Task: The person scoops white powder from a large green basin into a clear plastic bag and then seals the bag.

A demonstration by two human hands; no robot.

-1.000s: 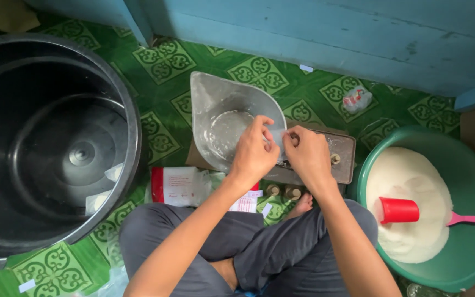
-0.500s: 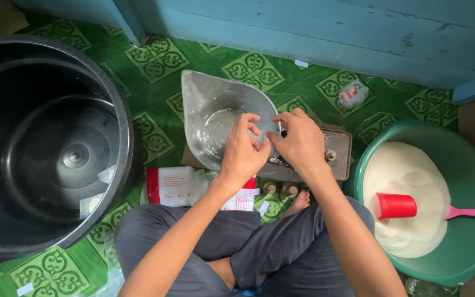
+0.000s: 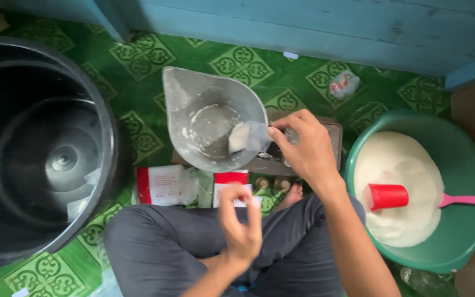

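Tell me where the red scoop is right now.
In the head view, the red scoop lies on the white powder in the green basin at the right, its pink handle pointing right.

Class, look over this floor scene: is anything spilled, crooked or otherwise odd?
Nothing looks spilled or broken. White residue coats the inside of the jug, and the right hand holds a small clear bag of white powder over its rim. A crumpled wrapper lies loose on the green mat near the wall.

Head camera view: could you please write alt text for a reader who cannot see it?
A seated person's right hand holds a small clear bag of white powder over a grey jug on a scale; the left hand hovers above the lap. A black bucket stands left, a green basin right.
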